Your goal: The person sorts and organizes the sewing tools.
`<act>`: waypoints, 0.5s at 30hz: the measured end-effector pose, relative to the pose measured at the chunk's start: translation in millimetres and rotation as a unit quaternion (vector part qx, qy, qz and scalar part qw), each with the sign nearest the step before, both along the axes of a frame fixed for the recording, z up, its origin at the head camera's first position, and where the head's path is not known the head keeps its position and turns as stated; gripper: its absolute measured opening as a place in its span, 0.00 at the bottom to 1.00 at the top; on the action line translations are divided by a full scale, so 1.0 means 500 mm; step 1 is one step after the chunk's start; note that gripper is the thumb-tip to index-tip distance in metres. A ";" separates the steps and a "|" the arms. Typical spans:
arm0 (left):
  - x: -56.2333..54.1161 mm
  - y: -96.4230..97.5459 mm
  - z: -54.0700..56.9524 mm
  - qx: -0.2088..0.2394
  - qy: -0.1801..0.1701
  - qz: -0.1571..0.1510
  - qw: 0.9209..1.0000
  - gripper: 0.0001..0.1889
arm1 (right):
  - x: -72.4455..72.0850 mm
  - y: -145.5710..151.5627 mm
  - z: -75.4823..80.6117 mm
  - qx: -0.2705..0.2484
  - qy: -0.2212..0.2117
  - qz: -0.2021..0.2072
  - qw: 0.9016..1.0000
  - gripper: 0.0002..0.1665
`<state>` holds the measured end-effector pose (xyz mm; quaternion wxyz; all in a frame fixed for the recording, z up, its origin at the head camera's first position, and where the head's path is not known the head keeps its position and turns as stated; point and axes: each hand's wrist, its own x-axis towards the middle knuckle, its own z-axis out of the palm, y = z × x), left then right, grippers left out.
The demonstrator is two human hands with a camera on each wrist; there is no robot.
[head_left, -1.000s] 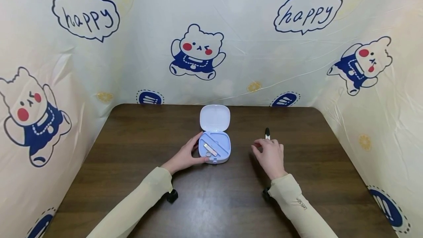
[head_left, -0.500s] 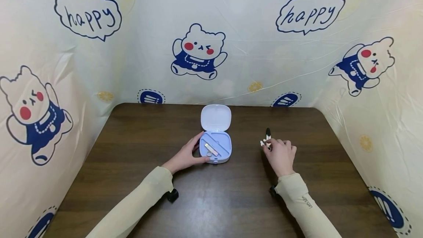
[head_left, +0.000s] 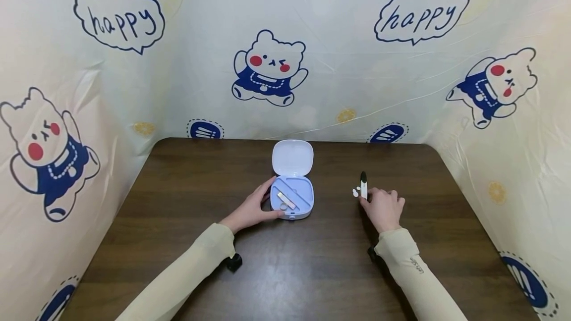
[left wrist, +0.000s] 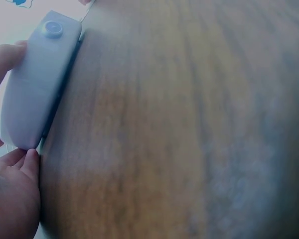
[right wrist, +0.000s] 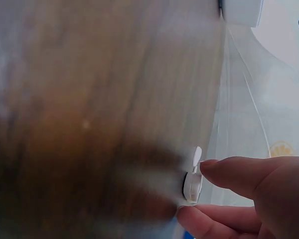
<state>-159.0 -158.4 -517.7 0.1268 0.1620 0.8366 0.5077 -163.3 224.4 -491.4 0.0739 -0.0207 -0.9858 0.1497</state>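
Note:
A light blue compartment case stands on the table with its lid raised. My left hand grips its left side, thumb at the front corner. A small whitish bar and a round ring-like piece lie inside. The left wrist view shows the case's side with a round button. My right hand is beside a short white stick with a black end. In the right wrist view its thumb and finger are spread around a small white thing; contact is unclear.
Several tiny white pieces lie just left of the black-ended stick. The brown wooden table ends at the back against a printed cloth, which also rises at both sides.
My right hand has moved to the right, uncovering the tiny white pieces and more of the black-ended stick. The left hand still holds the open case.

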 end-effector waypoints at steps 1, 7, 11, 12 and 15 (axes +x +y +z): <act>0.000 0.000 0.001 -0.002 0.001 -0.001 1.000 0.57 | 0.000 0.001 0.001 0.000 -0.003 0.000 1.000 0.21; 0.000 -0.001 0.005 0.000 0.001 -0.002 1.000 0.58 | -0.003 0.002 0.007 -0.003 -0.013 0.002 1.000 0.18; -0.002 -0.001 0.004 0.002 0.002 -0.003 1.000 0.57 | -0.005 0.002 0.011 -0.002 -0.018 0.000 1.000 0.13; -0.002 -0.001 0.003 0.001 0.001 -0.003 1.000 0.57 | -0.006 0.003 0.013 -0.001 -0.019 0.000 1.000 0.12; -0.002 -0.002 -0.001 -0.004 -0.003 -0.003 1.000 0.58 | -0.005 0.006 0.017 0.003 -0.026 -0.002 1.000 0.10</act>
